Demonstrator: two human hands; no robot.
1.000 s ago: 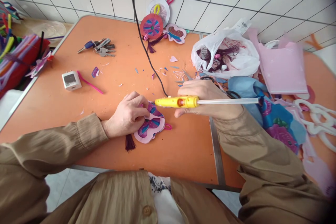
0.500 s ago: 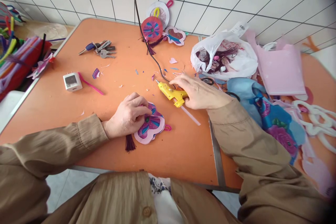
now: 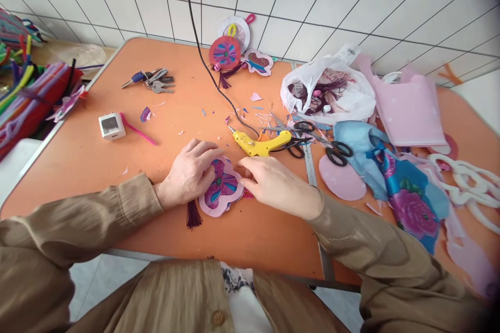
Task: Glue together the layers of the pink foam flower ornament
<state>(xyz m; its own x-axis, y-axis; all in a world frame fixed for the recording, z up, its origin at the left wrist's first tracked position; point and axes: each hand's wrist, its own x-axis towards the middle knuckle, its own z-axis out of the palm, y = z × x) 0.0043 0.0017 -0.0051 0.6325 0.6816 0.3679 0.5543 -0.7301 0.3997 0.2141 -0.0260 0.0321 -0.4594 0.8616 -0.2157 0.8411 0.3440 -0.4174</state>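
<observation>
A pink scalloped paper ornament point(image 3: 223, 192) with purple and blue petals lies on the orange table in front of me. A dark purple tassel point(image 3: 193, 215) hangs from its lower left and a bright pink loop point(image 3: 247, 194) shows at its right. My left hand point(image 3: 189, 174) is closed on the ornament's left side, thumb on top. My right hand point(image 3: 279, 184) pinches its right edge, partly covering the loop. Just beyond my right hand, a yellow glue gun point(image 3: 260, 145) rests on its side, its nozzle pointing left.
Two pairs of scissors point(image 3: 339, 153) lie right of the glue gun, near a pink paper oval point(image 3: 341, 178) and blue floral fabric point(image 3: 416, 208). Farther back are a white plastic bag point(image 3: 332, 88), finished ornaments point(image 3: 225, 53), keys point(image 3: 156, 80) and a white charger point(image 3: 112, 126). A black cord point(image 3: 207, 67) crosses the table.
My right hand has let go of the glue gun, now lying on the table, and moved down and left to the ornament's edge. My left hand stays at the ornament.
</observation>
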